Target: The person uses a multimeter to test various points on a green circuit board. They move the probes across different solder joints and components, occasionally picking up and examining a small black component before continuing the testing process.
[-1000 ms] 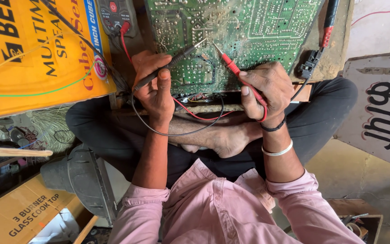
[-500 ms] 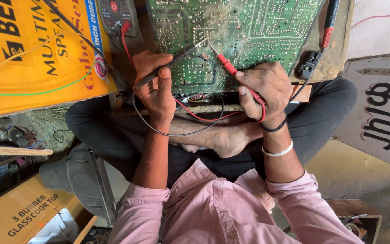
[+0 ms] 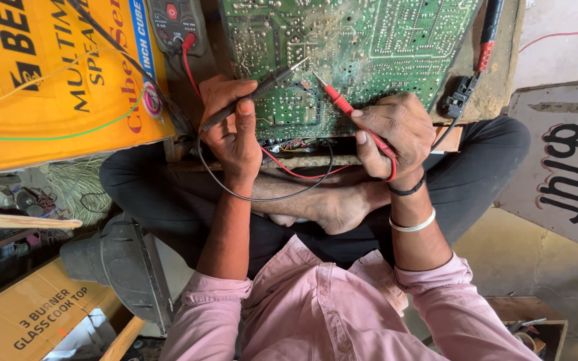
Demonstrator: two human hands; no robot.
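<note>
A large green circuit board (image 3: 369,47) lies solder side up in front of my crossed legs. My left hand (image 3: 232,130) grips a black test probe (image 3: 262,87) whose tip touches the board near its middle. My right hand (image 3: 399,134) grips a red test probe (image 3: 342,105), its tip on the board close beside the black one. Red and black leads loop under my hands toward a dark meter (image 3: 175,23) at the upper left.
A big orange cardboard box (image 3: 55,80) stands at the left. A brown carton (image 3: 31,314) and a dark grey casing (image 3: 118,264) sit at the lower left. A black and red cable (image 3: 486,40) hangs at the board's right edge. A painted sign (image 3: 563,167) leans at the right.
Both probe tips have shifted slightly on the board; my hands stay in nearly the same place.
</note>
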